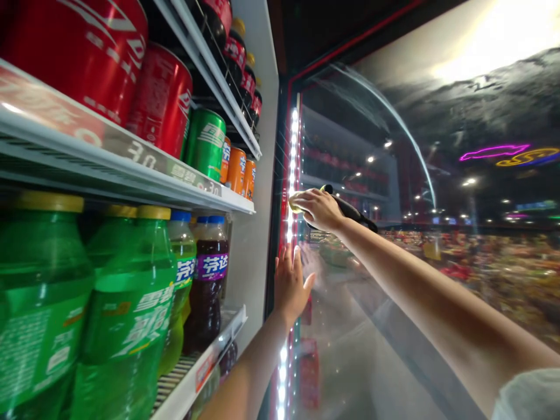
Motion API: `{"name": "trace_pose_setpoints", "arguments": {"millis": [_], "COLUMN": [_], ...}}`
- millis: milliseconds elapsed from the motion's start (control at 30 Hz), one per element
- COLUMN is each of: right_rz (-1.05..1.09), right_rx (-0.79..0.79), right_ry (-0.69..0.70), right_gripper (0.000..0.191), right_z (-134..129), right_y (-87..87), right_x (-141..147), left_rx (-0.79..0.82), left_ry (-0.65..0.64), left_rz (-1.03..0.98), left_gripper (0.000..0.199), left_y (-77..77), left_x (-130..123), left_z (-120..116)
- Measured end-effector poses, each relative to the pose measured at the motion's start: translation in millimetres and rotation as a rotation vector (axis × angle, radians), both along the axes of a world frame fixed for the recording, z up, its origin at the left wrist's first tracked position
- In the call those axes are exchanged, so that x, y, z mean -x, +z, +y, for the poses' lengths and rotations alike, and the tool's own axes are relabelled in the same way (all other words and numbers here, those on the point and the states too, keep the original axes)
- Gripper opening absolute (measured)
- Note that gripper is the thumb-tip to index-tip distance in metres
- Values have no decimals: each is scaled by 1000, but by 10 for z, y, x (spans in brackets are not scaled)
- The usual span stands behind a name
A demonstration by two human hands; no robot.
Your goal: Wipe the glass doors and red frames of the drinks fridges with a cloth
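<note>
My right hand (322, 210) reaches across to the lit edge of a glass fridge door (376, 280). Its fingers are closed over a small yellowish pad (296, 202), pressed against the LED strip (289, 224); whether it is a sponge or folded cloth I cannot tell. Just behind that hand shows a dark, elongated shape (353, 214), partly hidden and unclear. Lower down, my left hand (290, 286) lies against the door's edge beside the strip, fingers spread and holding nothing. A curved whitish streak (406, 122) marks the glass.
On the left, fridge shelves (175, 184) carry red cans (160, 99), a green can (205, 143) and orange cans (237, 169). Below stand green bottles (126, 309) and a purple-labelled bottle (210, 274). Dark bottles (235, 55) fill the upper shelf. Blurred lights and goods show through the glass.
</note>
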State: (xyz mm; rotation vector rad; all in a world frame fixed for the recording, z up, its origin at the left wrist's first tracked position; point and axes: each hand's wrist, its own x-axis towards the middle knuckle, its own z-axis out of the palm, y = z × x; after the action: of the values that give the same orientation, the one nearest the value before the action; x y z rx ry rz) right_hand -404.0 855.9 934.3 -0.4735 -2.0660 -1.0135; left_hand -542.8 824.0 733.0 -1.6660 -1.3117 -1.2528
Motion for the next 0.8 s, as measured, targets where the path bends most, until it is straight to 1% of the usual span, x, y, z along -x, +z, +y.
{"name": "trace_pose_setpoints", "arguments": {"millis": [67, 133, 200, 267, 333, 433, 567, 667, 800], "right_rz": [99, 155, 165, 169, 166, 117, -60, -200, -281], "right_rx": [-35, -62, -48, -17, -7, -29, -55, -67, -33], "right_ry": [74, 74, 10, -35, -24, 34, 90, 135, 185], "right_gripper": [52, 51, 48, 45, 45, 45, 45, 42, 40], "right_z": [24, 87, 183, 290, 380, 452, 445, 425, 424], "right_y": [164, 278, 310, 269, 189, 53, -169, -429, -882], "right_x": [107, 265, 423, 538, 585, 536, 377, 304, 309], "left_rx": [-38, -56, -56, -46, -31, -3, 20, -1, -27], "left_ry": [67, 114, 147, 172, 193, 225, 235, 241, 288], "left_rz": [-27, -41, -44, -32, -3, 19, 33, 78, 130], "left_gripper": [87, 87, 88, 90, 92, 92, 96, 99, 98], "left_y": [91, 147, 161, 141, 97, 6, -159, -313, -551], "left_x": [51, 79, 99, 119, 137, 165, 225, 275, 297], "left_z": [19, 47, 74, 87, 84, 68, 76, 85, 51]}}
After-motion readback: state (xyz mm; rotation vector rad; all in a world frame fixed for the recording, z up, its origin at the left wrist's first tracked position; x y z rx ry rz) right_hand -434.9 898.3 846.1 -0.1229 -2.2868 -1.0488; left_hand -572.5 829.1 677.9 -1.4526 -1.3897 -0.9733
